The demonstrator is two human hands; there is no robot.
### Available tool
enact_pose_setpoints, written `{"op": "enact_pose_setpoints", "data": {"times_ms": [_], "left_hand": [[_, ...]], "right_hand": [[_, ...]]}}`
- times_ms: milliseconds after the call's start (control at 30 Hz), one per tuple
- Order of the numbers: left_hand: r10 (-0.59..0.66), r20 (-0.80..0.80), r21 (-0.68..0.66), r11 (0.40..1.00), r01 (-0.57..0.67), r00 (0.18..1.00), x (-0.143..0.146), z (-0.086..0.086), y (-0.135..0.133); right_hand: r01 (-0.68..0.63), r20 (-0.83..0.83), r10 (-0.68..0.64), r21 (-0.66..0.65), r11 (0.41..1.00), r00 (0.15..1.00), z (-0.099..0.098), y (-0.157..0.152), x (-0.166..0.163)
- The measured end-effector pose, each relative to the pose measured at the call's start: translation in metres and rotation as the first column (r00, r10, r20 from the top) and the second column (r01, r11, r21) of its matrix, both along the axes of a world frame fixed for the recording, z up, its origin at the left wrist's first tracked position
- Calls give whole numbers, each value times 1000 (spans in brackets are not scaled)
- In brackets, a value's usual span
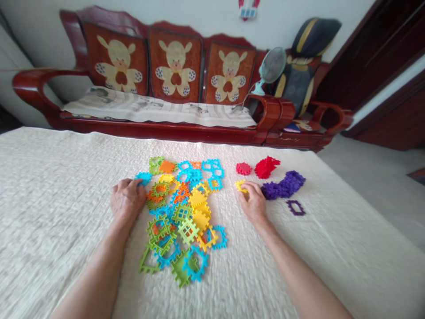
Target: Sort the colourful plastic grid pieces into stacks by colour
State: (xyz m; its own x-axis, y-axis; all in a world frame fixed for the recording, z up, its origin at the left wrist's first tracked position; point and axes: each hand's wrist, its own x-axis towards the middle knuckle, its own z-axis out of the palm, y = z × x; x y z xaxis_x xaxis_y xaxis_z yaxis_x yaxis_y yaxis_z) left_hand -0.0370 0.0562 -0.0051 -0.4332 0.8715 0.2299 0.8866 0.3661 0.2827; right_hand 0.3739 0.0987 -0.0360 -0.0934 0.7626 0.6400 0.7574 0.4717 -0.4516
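A mixed heap of plastic interlocking tiles (181, 212) in blue, green, yellow and orange lies on a cream quilted cover (53, 186). My left hand (126, 199) rests at the heap's left edge, fingers curled against a blue tile (143, 177). My right hand (254, 201) lies to the right of the heap and pinches a yellow tile (240, 186). Beyond it sit two stacks of red tiles (265, 167), a curved row of purple tiles (283, 185) and one loose purple frame tile (295, 207).
A red wooden bench (159, 88) with three cartoon-animal back cushions stands along the cover's far edge. On its right end are a small fan (272, 66) and a dark backpack (305, 57). A dark wooden door (381, 71) is at the right.
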Motion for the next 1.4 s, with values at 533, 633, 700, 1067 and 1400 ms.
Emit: {"op": "enact_pose_setpoints", "data": {"times_ms": [533,633,700,1067,1400], "left_hand": [[-14,-17,18,1000,14,1000,-2,-4,2],[-21,-18,25,999,21,1000,-3,-6,2],[-32,-23,31,999,33,999,-5,-7,2],[-16,-60,5,1000,17,998,-8,-8,3],[-55,-47,35,998,57,997,-11,-11,4]], "right_hand": [[-21,103,21,-7,1000,994,-4,2,2],[-5,117,6,-9,1000,993,-5,2,3],[-1,114,2,-10,1000,993,-6,2,3],[40,36,-40,0,999,999,2,3,6],[25,71,-25,1,1000,997,5,-3,4]]}}
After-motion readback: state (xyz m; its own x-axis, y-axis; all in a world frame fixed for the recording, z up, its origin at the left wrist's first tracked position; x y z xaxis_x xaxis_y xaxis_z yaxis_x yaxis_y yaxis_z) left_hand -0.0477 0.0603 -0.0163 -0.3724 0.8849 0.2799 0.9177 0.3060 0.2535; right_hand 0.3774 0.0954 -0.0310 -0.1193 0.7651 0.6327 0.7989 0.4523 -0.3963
